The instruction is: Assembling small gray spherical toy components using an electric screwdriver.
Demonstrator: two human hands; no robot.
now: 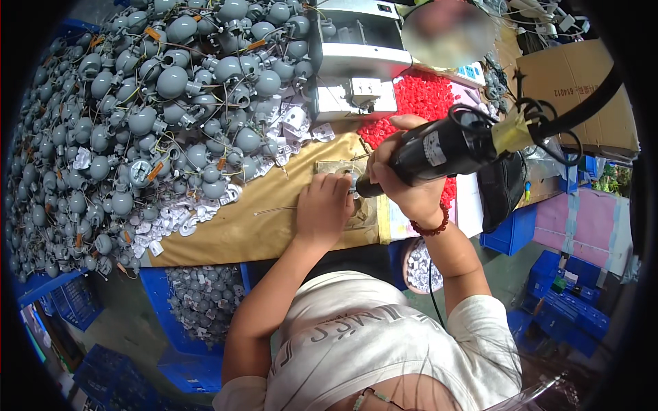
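My right hand (410, 192) is wrapped round a black electric screwdriver (428, 152), which lies tilted with its nose pointing left toward my left hand. The fingers of my left hand (323, 211) are closed at a small board-like fixture (332, 166) on the brown-covered bench. A small light-coloured part (354, 183) shows between those fingertips and the screwdriver's nose; its kind is mostly hidden. A thin wire (275, 209) sticks out to the left from under my left hand.
Grey round housings (142, 120) with wires heap high on the left, with white plastic pieces (175, 218) along their edge. A white-and-grey machine (360, 58) stands at the back. Red small parts (425, 96) pile beside it. A black cable (589, 103) hangs at the right, near a cardboard box (572, 85).
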